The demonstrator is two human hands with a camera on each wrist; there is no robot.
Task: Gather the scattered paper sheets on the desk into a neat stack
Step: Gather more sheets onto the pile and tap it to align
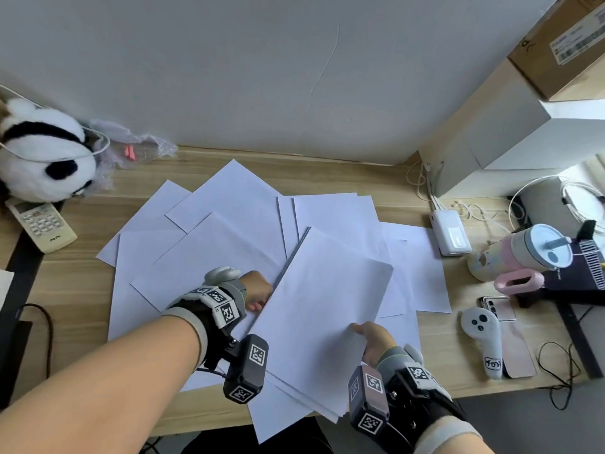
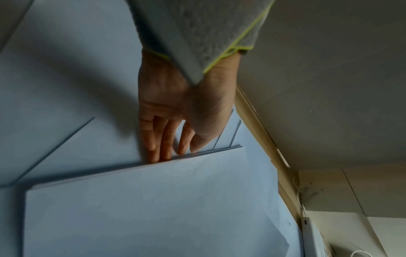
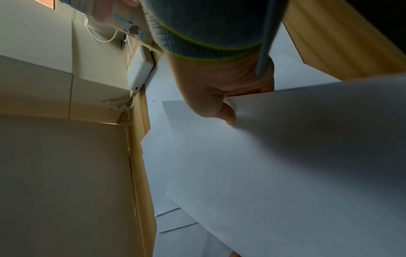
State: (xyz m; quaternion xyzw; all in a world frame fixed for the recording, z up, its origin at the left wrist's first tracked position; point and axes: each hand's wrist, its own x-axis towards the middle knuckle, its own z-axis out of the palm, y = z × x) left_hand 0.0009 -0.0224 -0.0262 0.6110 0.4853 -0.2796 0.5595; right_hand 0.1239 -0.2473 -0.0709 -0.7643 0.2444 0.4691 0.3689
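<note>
Several white sheets (image 1: 209,224) lie fanned out across the wooden desk (image 1: 75,290). Over them, tilted, is a gathered paper stack (image 1: 324,306), whose near corner overhangs the desk's front edge. My right hand (image 1: 373,339) pinches the stack's right edge, thumb on top and fingers hidden beneath; the right wrist view shows the hand (image 3: 222,97) gripping the stack (image 3: 307,139). My left hand (image 1: 258,294) is at the stack's left edge. In the left wrist view its straight fingers (image 2: 153,149) press against the edge of the stack (image 2: 142,208).
A panda plush (image 1: 42,158) and a remote (image 1: 42,224) sit at the left. On the right are a white box (image 1: 510,142), a power bank (image 1: 451,231), a tumbler (image 1: 523,253), a phone (image 1: 501,309), a white controller (image 1: 484,335) and loose cables.
</note>
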